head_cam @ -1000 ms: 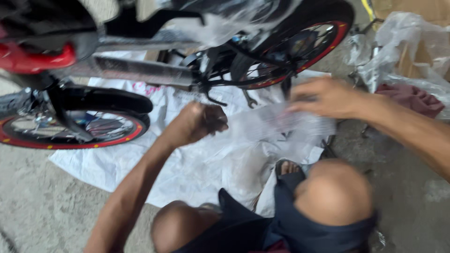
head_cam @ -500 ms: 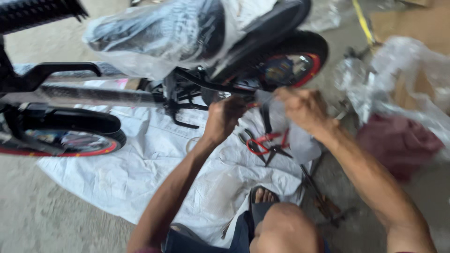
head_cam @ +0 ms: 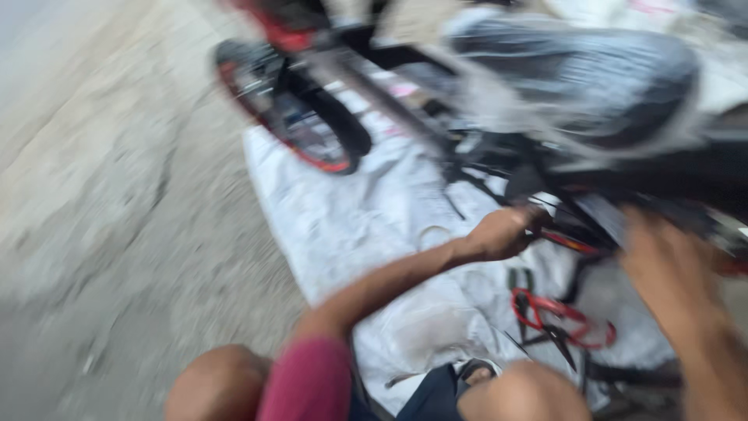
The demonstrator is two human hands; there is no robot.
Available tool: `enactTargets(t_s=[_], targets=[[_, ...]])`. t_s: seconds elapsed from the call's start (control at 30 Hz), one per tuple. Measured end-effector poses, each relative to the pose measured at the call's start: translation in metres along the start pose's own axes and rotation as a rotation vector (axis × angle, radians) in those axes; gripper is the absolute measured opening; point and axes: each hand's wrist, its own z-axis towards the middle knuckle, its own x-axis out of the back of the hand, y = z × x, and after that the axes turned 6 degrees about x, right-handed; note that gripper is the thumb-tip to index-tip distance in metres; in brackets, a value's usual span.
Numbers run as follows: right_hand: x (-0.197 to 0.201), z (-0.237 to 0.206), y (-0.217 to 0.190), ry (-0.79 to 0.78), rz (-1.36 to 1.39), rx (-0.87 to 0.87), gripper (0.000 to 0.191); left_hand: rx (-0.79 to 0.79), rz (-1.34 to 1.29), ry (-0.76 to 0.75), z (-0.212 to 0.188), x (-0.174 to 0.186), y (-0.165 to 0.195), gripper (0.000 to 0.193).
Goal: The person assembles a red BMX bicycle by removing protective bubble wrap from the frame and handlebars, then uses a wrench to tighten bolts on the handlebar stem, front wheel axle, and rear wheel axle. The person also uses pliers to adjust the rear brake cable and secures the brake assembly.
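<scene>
**Hands at a wrapped bicycle on a floor sheet**

Rough grey concrete floor [head_cam: 117,234] carries a white sheet [head_cam: 366,226] spread under a black bicycle [head_cam: 499,156]. Its frame tubes are black, its front wheel [head_cam: 292,109] has a black tyre with a red rim and sits at the sheet's far left corner, and clear plastic wrap [head_cam: 576,78] covers the upper part. The left hand [head_cam: 505,231] is curled shut around a dark part low on the frame, near the sheet's middle. The right hand [head_cam: 670,269] reaches in beside it, too blurred to tell its grip. Red-handled cutters [head_cam: 557,316] lie on the sheet between the arms, by the near edge.
</scene>
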Motion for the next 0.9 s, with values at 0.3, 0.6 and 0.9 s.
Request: enactTargets(t_s=[0.3, 0.6, 0.9], targets=[[0.01, 0.071, -0.154, 0.156, 0.489, 0.343, 0.015, 0.134, 0.54, -0.134, -0.13, 0.264, -0.066, 0.018], [-0.116, 0.304, -0.427, 0.116, 0.663, 0.066, 0.016, 0.094, 0.19, 0.612, -0.18, 0.463, -0.145, 0.039], [-0.179, 0.344, -0.455, 0.2, 0.684, -0.144, 0.03, -0.022, 0.009, 0.437, -0.169, 0.482, -0.175, 0.019]])
